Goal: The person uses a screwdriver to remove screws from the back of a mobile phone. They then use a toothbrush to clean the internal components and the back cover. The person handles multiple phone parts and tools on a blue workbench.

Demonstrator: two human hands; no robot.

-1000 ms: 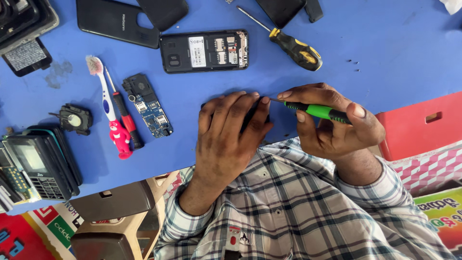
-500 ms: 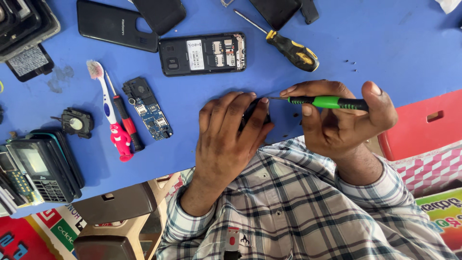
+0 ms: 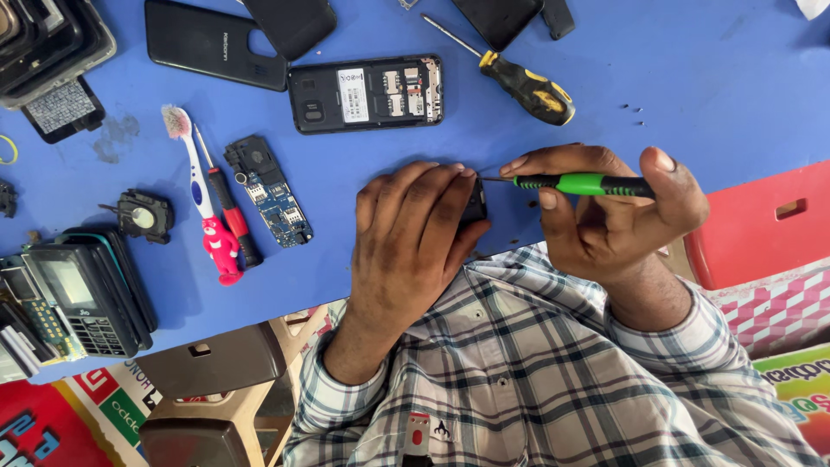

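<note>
left hand (image 3: 415, 238) covering phone (image 3: 477, 203), right hand (image 3: 609, 216) pinching screwdriver (image 3: 581, 183)

Blue work surface (image 3: 709, 78), shot from above, even bright light.
Matte blue top, scuffed, with a grey smudge (image 3: 111, 138) near the left edge. Red plastic stool (image 3: 761, 225) at right edge. Brown plastic stool (image 3: 207, 389) below the surface at lower left. Colourful printed sheets (image 3: 52, 424) underneath. No walls or windows in view.
</note>
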